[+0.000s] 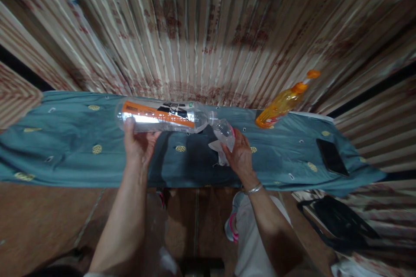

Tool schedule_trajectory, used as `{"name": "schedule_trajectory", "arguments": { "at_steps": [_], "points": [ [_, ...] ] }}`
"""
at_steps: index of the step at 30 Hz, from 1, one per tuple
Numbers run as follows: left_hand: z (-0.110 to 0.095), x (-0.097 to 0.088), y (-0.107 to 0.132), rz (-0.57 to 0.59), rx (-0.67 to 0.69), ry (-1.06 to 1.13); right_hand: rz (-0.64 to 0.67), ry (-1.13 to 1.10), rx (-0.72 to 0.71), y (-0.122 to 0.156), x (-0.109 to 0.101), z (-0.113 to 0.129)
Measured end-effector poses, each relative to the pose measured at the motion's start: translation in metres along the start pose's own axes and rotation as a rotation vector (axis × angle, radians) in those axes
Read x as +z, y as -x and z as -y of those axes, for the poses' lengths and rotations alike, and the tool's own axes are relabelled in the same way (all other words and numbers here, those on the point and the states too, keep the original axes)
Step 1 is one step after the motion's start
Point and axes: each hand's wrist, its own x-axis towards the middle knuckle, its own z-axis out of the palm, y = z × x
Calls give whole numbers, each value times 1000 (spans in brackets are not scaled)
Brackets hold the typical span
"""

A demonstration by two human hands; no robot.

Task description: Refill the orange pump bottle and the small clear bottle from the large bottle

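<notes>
My left hand [139, 143] grips a large clear plastic bottle [162, 117] near its base. The bottle lies on its side in the air above the bench, neck to the right, with an orange, silver and black label. My right hand [239, 153] is closed on a small clear plastic piece [224, 132] with a pink edge, right at the bottle's mouth. Whether the two touch I cannot tell. A thin whitish sheet [221, 151], like tissue or film, hangs below the fingers of that hand.
An orange pump bottle [279, 106] stands on the teal patterned cloth [71, 138], to the right. A dark phone [332, 156] lies at the right end. Behind hangs a striped curtain [195, 30]. A black bag [338, 220] sits at lower right.
</notes>
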Motion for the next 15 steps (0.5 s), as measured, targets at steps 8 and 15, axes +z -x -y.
{"name": "schedule_trajectory", "arguments": {
  "at_steps": [8, 15],
  "points": [
    [0, -4, 0, 47, 13, -53, 4, 1, 4, 0, 1, 0],
    [0, 1, 2, -4, 15, -32, -6, 6, -1, 0, 0, 1]
  ]
}}
